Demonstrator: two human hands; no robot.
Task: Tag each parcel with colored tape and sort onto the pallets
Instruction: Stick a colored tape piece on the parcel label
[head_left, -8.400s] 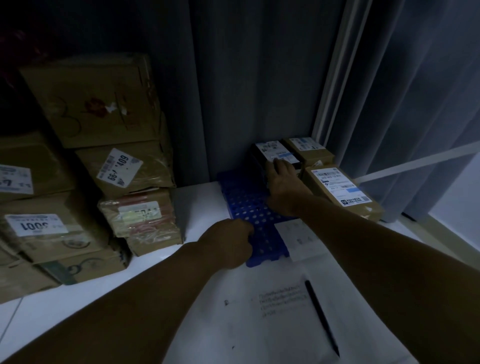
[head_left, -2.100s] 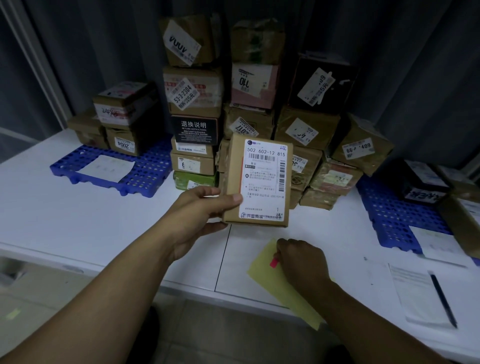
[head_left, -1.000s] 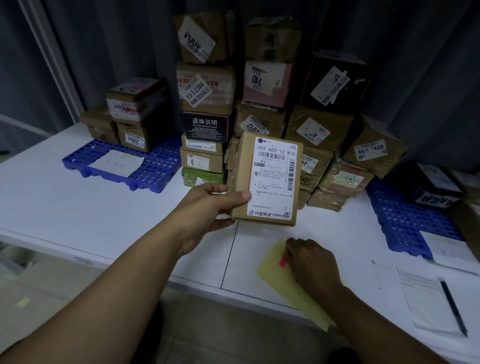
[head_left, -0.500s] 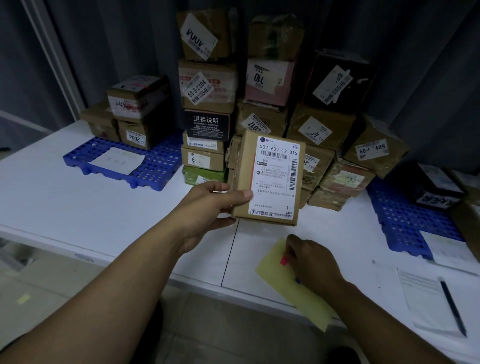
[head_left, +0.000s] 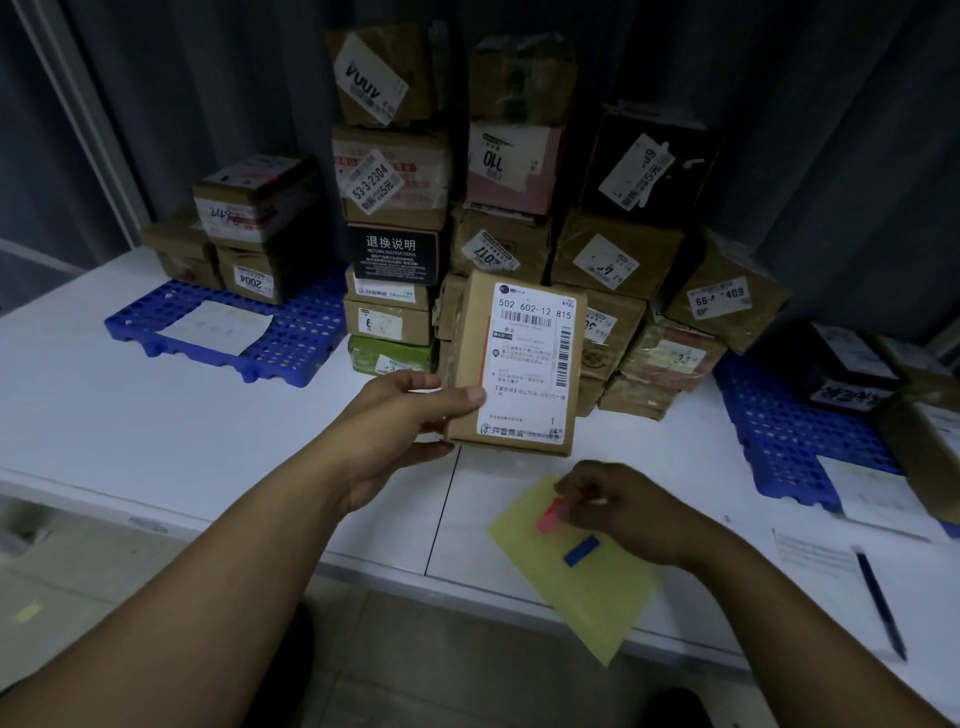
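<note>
Dim room, dark curtain (head_left: 831, 156) across the whole back, pale upright frame (head_left: 78, 119) at far left. White worktop (head_left: 156, 415) runs side to side, with a thin dark seam (head_left: 441, 514) down the middle. Tiled floor (head_left: 441, 675) shows below the front edge.

Left grip (head_left: 400, 415): grasping the parcel (head_left: 519, 364), thumb on the label face and fingers behind. The parcel is upright above the worktop, mid-frame, in front of the parcel stack (head_left: 395, 171). It is brown card with a white shipping label.

Right grip (head_left: 623, 512): fingers curled, pinching one end of the red tape (head_left: 549, 515) over the yellow sheet (head_left: 587, 597). The view is blurred there, so I can't tell if the strip's far end is stuck to the sheet. The blue tape (head_left: 582, 551) lies flat on the same sheet, just beside the red. The sheet overhangs the front edge of the worktop.

The stack sits at the back centre against the curtain, several boxes high, labels at mixed angles.

Left pallet (head_left: 301, 332): blue plastic grid holding a few boxes (head_left: 249, 218) at its rear and a white paper (head_left: 215, 327) at its front.

Right pallet (head_left: 769, 431): same type, with a dark box (head_left: 841, 374) and brown ones on it, partly cut off by the frame edge. A white slip (head_left: 872, 493) lies at its near end.

Near right on the worktop is a printed page (head_left: 815, 577) with a pen (head_left: 878, 597) on it.
</note>
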